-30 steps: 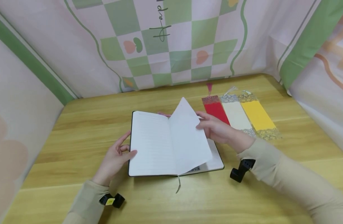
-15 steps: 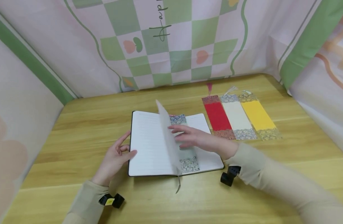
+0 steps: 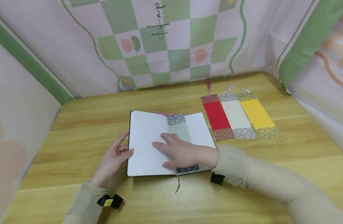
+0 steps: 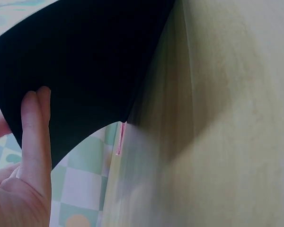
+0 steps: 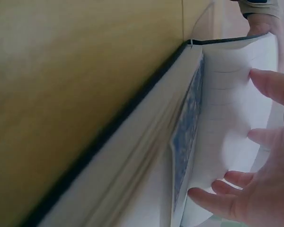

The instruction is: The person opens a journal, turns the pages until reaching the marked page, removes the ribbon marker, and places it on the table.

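An open notebook (image 3: 141, 133) with white lined pages and a black cover (image 4: 90, 66) rests on the table, its left side tilted up. My left hand (image 3: 111, 161) pinches the left edge, thumb on the page and fingers behind the cover. With fingers spread, my right hand (image 3: 181, 153) touches the left page (image 5: 229, 90). A pale green bookmark (image 3: 179, 128) with blue lace-patterned ends (image 5: 187, 127) lies in the fold on the right side, its middle hidden under the right hand. Pink tassel strands (image 3: 163, 114) show past the notebook's top edge.
Three bookmarks lie side by side at the right: red (image 3: 217, 115), white (image 3: 237, 115) and yellow (image 3: 259, 113), each with a tassel. A thin ribbon (image 3: 178, 185) hangs from the notebook's spine. Behind the wooden table (image 3: 84, 124) hangs a checked curtain (image 3: 177, 40).
My right hand has moved left, carrying a loose page over onto the left side and uncovering the pale green bookmark. The left hand keeps its hold on the notebook.
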The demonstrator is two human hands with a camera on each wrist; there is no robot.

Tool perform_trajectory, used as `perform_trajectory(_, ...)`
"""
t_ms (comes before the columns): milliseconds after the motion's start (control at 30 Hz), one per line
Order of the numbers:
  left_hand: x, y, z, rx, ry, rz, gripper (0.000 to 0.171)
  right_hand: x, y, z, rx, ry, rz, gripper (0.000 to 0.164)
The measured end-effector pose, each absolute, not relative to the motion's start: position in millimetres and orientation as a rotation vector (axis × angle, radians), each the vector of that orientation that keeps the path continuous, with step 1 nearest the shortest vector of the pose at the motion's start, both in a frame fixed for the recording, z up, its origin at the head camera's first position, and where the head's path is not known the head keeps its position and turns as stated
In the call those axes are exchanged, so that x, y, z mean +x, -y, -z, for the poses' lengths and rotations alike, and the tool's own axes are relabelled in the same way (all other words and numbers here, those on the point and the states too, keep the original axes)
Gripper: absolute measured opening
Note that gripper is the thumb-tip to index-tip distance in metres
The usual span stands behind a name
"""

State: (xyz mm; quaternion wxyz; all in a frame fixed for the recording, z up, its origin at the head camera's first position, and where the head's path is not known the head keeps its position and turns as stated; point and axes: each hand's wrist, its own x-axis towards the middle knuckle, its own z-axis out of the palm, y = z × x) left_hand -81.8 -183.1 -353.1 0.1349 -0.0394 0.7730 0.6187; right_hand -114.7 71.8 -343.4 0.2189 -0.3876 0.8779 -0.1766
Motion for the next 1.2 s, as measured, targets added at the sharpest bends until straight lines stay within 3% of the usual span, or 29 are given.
perform_trajectory(367,-81,184,351,-0.092,-2.266,-1.779,0.072,-109,-61,347,-1.134,-2.494,0.248,0.071)
perform_trajectory(533,-80,183,350,-0.105,-2.305,-1.729,0.073,-115,-68,341,-1.060,-2.468,0.423,0.072)
perform_trajectory(833,-80,181,348,-0.112,-2.293,-1.748,0.074,-147,-107,330,-0.515,-2.755,0.852,0.074)
perform_trajectory(1200,-80,182,349,-0.097,-2.282,-1.748,0.074,-178,-150,339,-0.039,-2.268,1.245,0.077)
